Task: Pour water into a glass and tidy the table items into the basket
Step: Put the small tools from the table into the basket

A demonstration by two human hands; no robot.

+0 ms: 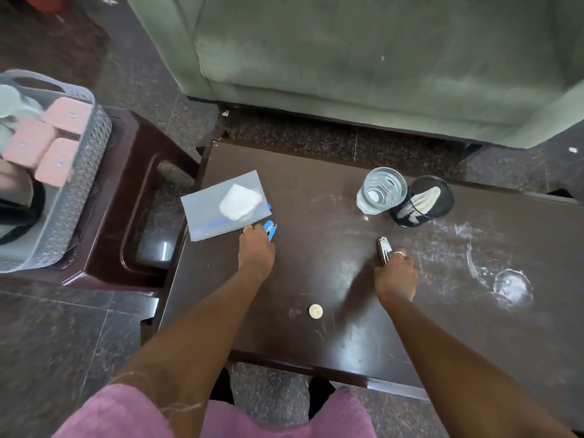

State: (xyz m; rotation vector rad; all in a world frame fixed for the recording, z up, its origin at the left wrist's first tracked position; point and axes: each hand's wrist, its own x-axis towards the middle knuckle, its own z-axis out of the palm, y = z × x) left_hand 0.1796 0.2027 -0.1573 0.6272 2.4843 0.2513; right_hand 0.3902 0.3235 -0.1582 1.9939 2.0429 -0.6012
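- Your left hand [256, 251] grips a blue stapler [269, 229] by the zip pouch [225, 205] at the tabletop's [316, 273] left edge, nearest the basket [68, 197].
- Your right hand [396, 275] clasps a metal nail clipper [384, 248] mid-table, so both go together.

Dark table [316, 336] of glossy wood-look finish, scuffed and streaked with white smears. Clear glass [381, 191], smooth and shiny. Black metal mesh cup [423, 202]. Translucent, matt plastic pouch [226, 205] with white cloth or paper inside. Grey perforated plastic basket [72, 197]. Green sofa [379, 64] in soft, matt cloth. Polished speckled stone floor [53, 343]. Shiny metal clipper [384, 249]; blue plastic clip [270, 229].
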